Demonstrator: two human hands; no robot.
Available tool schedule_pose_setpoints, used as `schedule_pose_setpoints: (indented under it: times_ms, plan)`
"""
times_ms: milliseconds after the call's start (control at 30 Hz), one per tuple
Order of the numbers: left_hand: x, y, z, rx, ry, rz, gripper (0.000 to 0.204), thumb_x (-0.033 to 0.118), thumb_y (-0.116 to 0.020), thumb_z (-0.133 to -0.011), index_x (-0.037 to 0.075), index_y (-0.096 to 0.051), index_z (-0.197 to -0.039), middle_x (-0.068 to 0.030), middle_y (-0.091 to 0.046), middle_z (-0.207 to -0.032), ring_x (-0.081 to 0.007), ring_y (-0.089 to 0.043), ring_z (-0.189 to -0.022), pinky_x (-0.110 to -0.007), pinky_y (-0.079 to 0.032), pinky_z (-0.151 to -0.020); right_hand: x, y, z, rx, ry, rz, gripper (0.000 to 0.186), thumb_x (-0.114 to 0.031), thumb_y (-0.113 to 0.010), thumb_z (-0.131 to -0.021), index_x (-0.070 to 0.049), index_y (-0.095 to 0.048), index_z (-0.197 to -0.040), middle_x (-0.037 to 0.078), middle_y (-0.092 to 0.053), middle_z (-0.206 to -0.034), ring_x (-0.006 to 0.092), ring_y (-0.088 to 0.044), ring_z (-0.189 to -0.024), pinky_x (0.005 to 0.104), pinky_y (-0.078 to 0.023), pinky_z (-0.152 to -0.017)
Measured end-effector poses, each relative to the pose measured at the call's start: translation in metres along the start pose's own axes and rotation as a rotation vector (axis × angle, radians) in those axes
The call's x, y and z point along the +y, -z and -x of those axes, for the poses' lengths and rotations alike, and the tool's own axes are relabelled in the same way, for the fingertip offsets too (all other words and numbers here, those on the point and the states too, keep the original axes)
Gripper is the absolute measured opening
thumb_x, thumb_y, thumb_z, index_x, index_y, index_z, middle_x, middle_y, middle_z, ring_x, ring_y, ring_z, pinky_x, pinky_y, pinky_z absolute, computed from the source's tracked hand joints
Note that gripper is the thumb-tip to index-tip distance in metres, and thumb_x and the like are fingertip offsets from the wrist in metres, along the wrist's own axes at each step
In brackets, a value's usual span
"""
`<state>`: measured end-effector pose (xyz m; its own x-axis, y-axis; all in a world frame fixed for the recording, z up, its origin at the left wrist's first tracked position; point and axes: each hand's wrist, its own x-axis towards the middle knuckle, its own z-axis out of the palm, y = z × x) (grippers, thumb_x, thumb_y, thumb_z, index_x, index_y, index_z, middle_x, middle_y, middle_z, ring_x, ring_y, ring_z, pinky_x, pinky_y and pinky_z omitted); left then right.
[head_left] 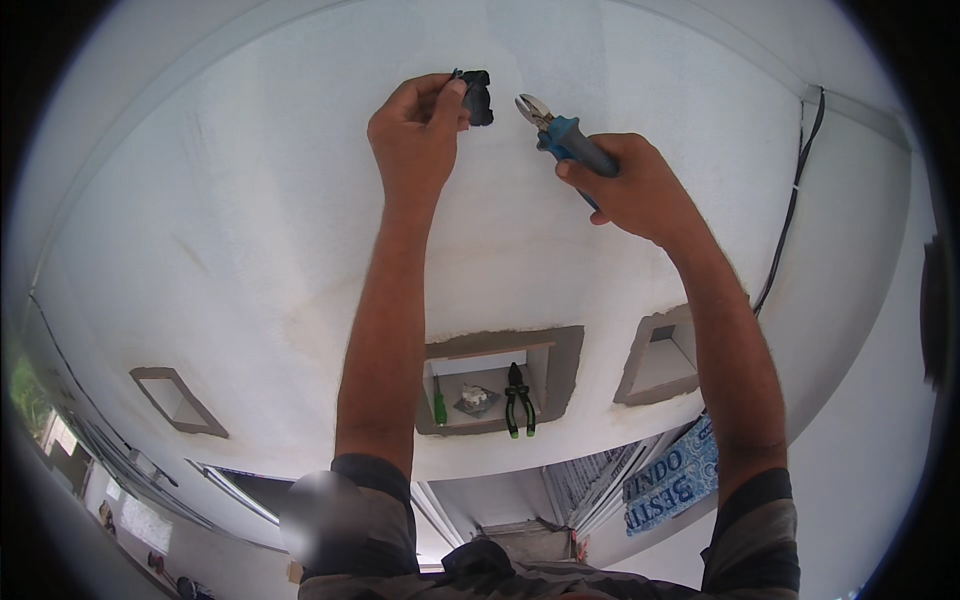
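White wall with three recessed niches

The wall (250, 230) has a middle niche (497, 380) holding a green screwdriver (438, 402), a small grey fitting (477, 400) and green-handled pliers (518, 399), side by side. An empty niche (178, 400) sits to the left, another niche (660, 357) to the right. A black cable (795, 200) runs down the wall's right side. A blue printed sheet (668, 480) lies below.

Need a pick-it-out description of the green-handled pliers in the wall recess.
Find the middle recess of the three cut into the white wall, the one between the person's raised forearms. Three things stand on its sill: a green screwdriver at left, a small grey part in the middle, and the pliers at right. They alone have two handles, black and green.
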<state>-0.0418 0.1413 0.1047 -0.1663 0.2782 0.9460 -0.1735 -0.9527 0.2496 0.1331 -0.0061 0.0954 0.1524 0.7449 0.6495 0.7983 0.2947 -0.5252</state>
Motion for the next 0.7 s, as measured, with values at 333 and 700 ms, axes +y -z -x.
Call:
schedule_pose_setpoints:
  times_ms: [333,700]
  plan:
    - [-0.002,0.005,-0.003,-0.042,0.018,0.113,0.023,0.013,-0.068,-0.099,-0.006,-0.073,-0.112,-0.0131,-0.076,-0.093,-0.0143,-0.073,-0.076,-0.026,-0.063,-0.073,-0.001,-0.01,-0.004,0.003,0.065,-0.148,0.028,-0.028,-0.07,-0.094,0.0,-0.065,-0.095,0.008,-0.061,-0.067,0.0195,-0.061,-0.058,0.0358,-0.049,-0.06]
    - [-0.002,0.005,-0.003,-0.033,0.055,0.117,0.018,0.008,-0.07,-0.096,-0.006,-0.072,-0.106,-0.0123,-0.076,-0.09,-0.0153,-0.075,-0.08,-0.026,-0.062,-0.076,-0.007,0.0,-0.006,-0.049,0.139,0.205,0.026,-0.026,-0.064,-0.094,-0.001,-0.069,-0.088,0.008,-0.061,-0.065,0.0189,-0.058,-0.061,0.0348,-0.046,-0.061]
